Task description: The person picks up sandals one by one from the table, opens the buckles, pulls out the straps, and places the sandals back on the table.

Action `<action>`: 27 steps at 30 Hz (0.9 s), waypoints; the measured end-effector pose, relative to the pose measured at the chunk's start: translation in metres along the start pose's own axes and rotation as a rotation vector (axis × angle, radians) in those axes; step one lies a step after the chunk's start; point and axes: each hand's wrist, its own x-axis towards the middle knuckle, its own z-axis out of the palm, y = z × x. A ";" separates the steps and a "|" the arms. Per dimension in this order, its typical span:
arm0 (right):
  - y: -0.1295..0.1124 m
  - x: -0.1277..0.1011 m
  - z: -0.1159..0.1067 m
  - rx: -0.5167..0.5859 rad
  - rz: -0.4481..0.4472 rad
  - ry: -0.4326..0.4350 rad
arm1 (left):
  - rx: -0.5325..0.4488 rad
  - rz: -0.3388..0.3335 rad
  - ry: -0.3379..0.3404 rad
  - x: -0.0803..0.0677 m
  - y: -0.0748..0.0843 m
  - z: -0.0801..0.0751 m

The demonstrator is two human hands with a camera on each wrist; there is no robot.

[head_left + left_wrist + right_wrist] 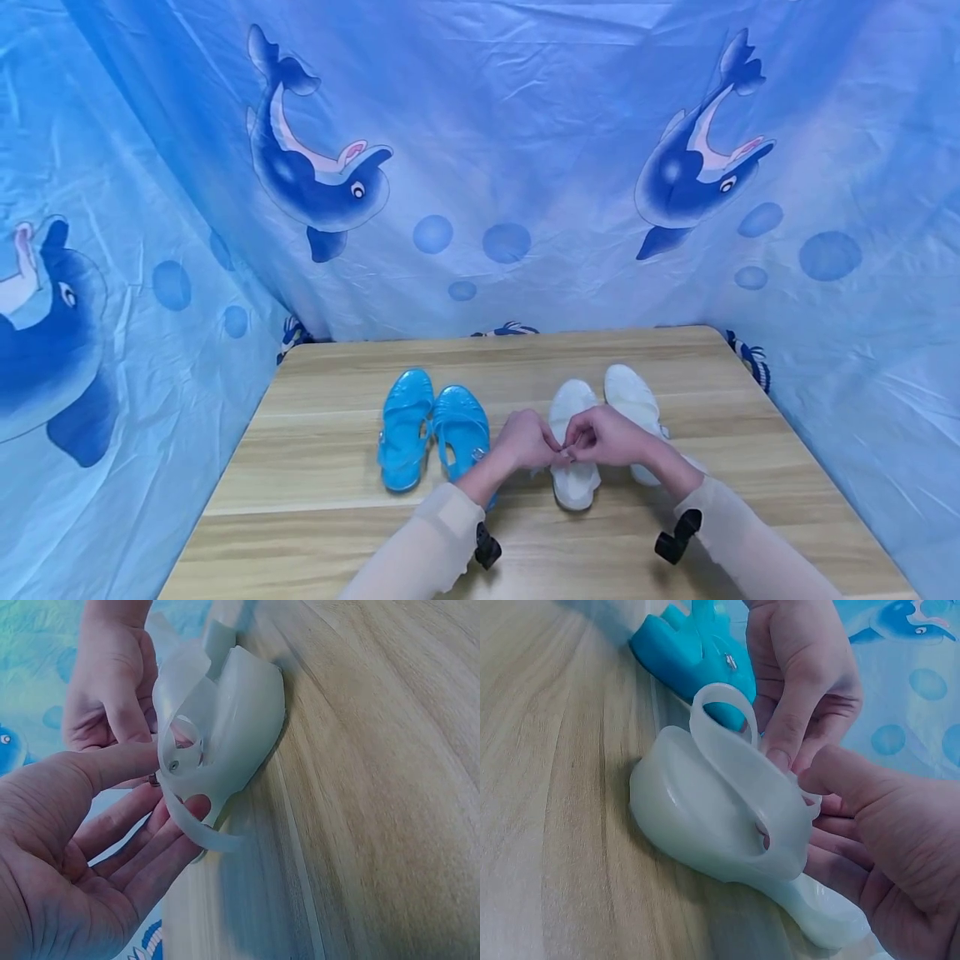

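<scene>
In the head view a white jelly sandal (575, 492) lies on the wooden table, toe toward the back. Over its middle, my left hand (527, 439) and right hand (611, 436) meet, both pinching its ankle strap. The left wrist view has a small metal buckle beside the fingertips of my left hand (82, 847); a loose strap end (214, 837) curves out below them. From the right wrist, the strap (742, 769) arches over the heel part, with my right hand (900, 832) at its side. Fingers partly hide the fastening.
The other white sandal (630, 396) lies to the right, partly behind my right forearm. A pair of blue sandals, one outer (407, 425) and one inner (460, 412), sits on the left. Blue dolphin-print cloth (480, 167) surrounds the wooden table (315, 467).
</scene>
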 end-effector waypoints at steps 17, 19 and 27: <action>-0.003 -0.003 0.003 -0.034 0.011 0.012 | -0.019 -0.026 -0.001 -0.001 -0.002 0.003; -0.003 -0.005 0.003 -0.028 0.012 0.019 | -0.012 -0.022 0.006 -0.001 -0.001 0.003; 0.001 -0.005 0.009 -0.069 -0.082 0.074 | 0.003 -0.017 0.029 -0.001 -0.001 0.008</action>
